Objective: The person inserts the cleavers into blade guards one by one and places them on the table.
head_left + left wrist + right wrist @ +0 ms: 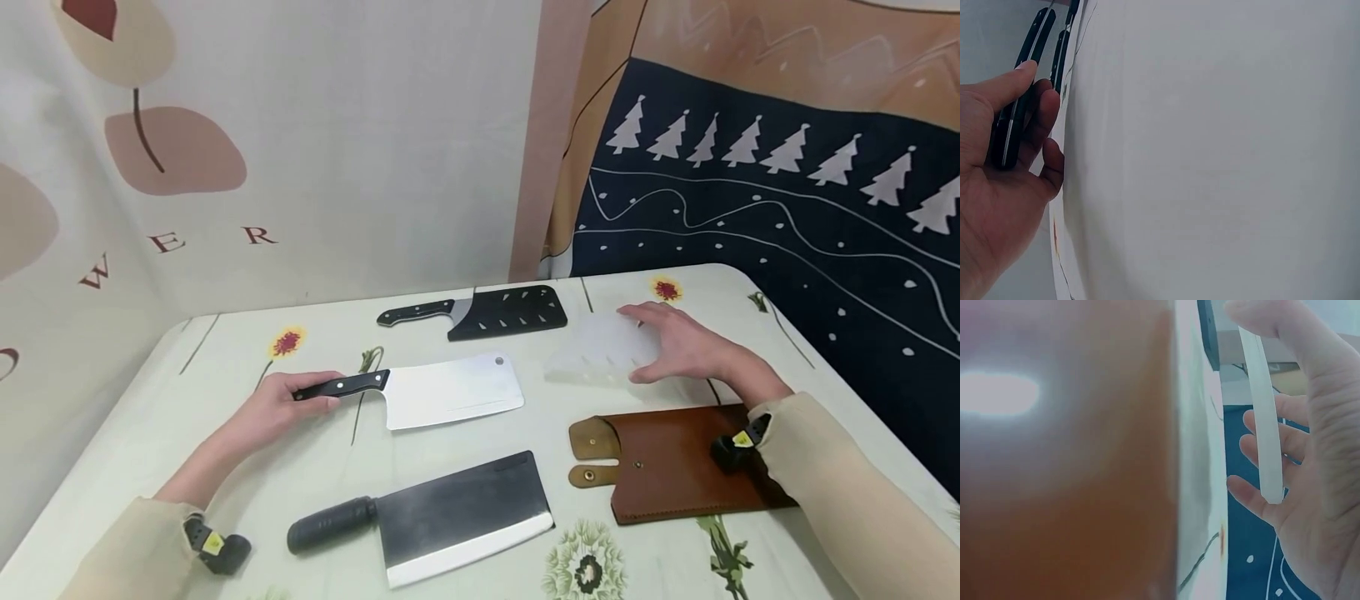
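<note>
My left hand (270,412) grips the black riveted handle (345,385) of a cleaver with a broad silver blade (453,392), which points right and has a hole near its far corner. In the left wrist view, the thumb lies on one side of that handle (1013,125) with fingers on the other. Opposite it, my right hand (686,346) holds a translucent white blade sheath (592,350) by its right end, between thumb and fingers. The right wrist view shows this sheath (1266,425) edge-on. A gap separates the blade from the sheath.
A cleaver in a black slotted sheath (513,312) lies at the back. In front lies a dark-bladed cleaver (465,512) with a black handle. A brown leather sheath (667,467) with snap straps sits under my right forearm. The flowered tablecloth (225,367) meets hanging curtains behind.
</note>
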`<action>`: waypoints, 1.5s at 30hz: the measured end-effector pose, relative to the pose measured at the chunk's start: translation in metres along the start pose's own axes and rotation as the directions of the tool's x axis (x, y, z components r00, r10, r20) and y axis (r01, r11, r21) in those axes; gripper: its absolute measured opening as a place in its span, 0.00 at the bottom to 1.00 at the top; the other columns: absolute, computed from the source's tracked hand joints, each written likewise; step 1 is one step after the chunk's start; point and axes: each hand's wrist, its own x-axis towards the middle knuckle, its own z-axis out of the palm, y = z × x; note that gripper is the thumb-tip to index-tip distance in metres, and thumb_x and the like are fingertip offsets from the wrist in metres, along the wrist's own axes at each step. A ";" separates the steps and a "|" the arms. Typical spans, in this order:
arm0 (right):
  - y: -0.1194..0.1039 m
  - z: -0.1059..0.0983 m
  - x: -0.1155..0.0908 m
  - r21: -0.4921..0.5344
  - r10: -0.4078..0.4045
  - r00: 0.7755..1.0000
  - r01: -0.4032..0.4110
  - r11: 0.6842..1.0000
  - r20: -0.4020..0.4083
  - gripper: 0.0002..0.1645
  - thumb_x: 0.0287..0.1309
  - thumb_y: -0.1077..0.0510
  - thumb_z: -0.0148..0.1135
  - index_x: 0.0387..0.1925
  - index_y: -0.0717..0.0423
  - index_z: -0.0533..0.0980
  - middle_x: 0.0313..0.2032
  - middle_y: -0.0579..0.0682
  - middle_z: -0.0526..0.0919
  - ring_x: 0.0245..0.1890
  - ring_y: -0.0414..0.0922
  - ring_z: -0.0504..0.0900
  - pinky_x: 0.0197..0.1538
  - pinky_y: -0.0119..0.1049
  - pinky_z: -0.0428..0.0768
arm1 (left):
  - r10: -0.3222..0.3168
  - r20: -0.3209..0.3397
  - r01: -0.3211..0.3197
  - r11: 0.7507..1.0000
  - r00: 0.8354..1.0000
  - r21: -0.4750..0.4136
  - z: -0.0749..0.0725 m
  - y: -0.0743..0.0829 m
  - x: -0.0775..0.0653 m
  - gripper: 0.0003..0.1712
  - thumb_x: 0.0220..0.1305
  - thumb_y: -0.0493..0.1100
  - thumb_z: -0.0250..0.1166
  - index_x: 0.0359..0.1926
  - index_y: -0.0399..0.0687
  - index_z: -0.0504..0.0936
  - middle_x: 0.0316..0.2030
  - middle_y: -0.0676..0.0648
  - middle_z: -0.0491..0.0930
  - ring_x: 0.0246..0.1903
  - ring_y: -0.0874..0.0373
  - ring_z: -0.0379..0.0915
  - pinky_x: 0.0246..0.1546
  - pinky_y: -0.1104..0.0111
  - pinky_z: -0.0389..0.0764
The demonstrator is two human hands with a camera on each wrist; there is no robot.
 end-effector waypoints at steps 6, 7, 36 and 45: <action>-0.005 -0.003 0.002 -0.002 -0.017 1.000 0.017 1.000 0.003 0.59 0.41 0.42 0.81 0.73 0.60 0.67 0.71 0.66 0.66 0.71 0.65 0.60 0.66 0.70 0.61 | 0.014 0.000 -0.014 1.000 1.000 0.004 0.000 0.001 0.000 0.25 0.64 0.40 0.74 0.59 0.34 0.83 0.41 0.44 0.83 0.32 0.63 0.66 0.29 0.72 0.67; -0.005 -0.004 0.002 -0.001 -0.019 1.000 0.019 1.000 0.004 0.59 0.41 0.42 0.81 0.73 0.60 0.67 0.71 0.66 0.66 0.71 0.65 0.61 0.66 0.70 0.61 | 0.015 -0.001 -0.015 1.000 1.000 0.004 0.000 0.002 0.000 0.25 0.64 0.40 0.74 0.59 0.34 0.83 0.41 0.45 0.83 0.32 0.63 0.66 0.29 0.72 0.67; -0.024 0.004 -0.003 0.038 -0.073 0.997 0.072 0.997 0.033 0.58 0.39 0.40 0.81 0.72 0.56 0.69 0.70 0.63 0.69 0.68 0.63 0.64 0.64 0.70 0.65 | -0.061 -0.066 0.060 0.998 0.996 -0.011 -0.003 0.013 0.002 0.27 0.65 0.42 0.73 0.62 0.34 0.81 0.41 0.45 0.83 0.36 0.59 0.67 0.30 0.70 0.66; -0.043 0.010 -0.001 0.070 -0.164 0.986 0.162 0.984 0.028 0.56 0.39 0.44 0.80 0.71 0.54 0.70 0.68 0.60 0.70 0.64 0.59 0.69 0.62 0.65 0.70 | -0.079 -0.106 0.077 0.997 0.991 -0.022 0.001 0.013 0.005 0.29 0.66 0.43 0.73 0.64 0.34 0.79 0.47 0.39 0.85 0.39 0.58 0.70 0.31 0.71 0.69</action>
